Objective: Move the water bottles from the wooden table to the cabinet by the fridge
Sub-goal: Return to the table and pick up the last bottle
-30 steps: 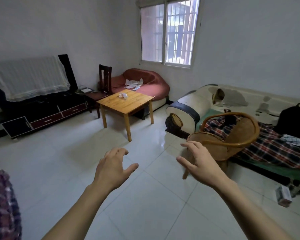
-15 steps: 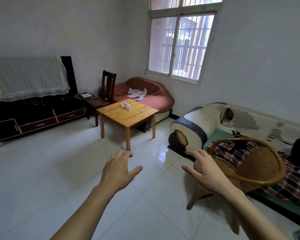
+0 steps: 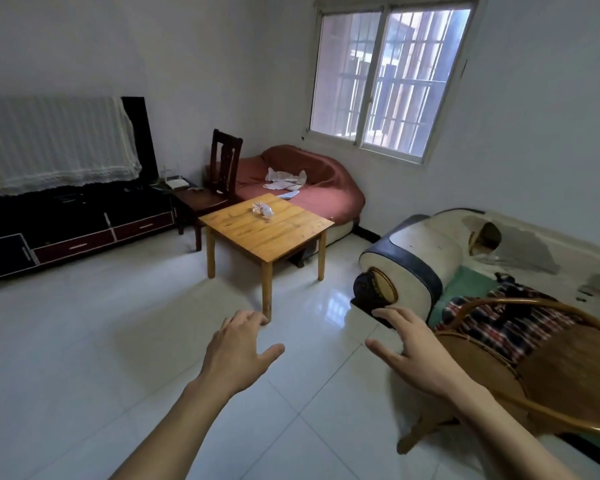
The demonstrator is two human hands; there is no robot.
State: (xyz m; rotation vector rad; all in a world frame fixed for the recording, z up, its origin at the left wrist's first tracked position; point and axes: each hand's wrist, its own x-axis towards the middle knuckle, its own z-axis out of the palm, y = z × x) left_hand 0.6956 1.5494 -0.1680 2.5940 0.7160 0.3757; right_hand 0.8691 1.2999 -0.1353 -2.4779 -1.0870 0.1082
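A dark TV cabinet [image 3: 73, 223] lines the far left wall. Centre, crumpled water bottles [image 3: 263, 209] lie on the wooden bench [image 3: 267, 226]. Near, left hand [image 3: 238, 351] and right hand [image 3: 418, 351] reach forward, fingers spread, holding nothing. A wicker chair [image 3: 548, 368] stands right.

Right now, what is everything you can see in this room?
Wooden table: one, light brown, middle of the floor.
Crumpled plastic bottles: count unclear, clear, on the table.
Dark chair: one, brown, behind the table.
Red sofa: one, under the window.
Window: one, barred, back wall.
TV cabinet: one, black, left wall.
Lace cloth: one, white, above the cabinet.
Worn sofa: one, white, right.
Rattan chair: one, tan, near right.
Hands: left, right, both empty, fingers spread.
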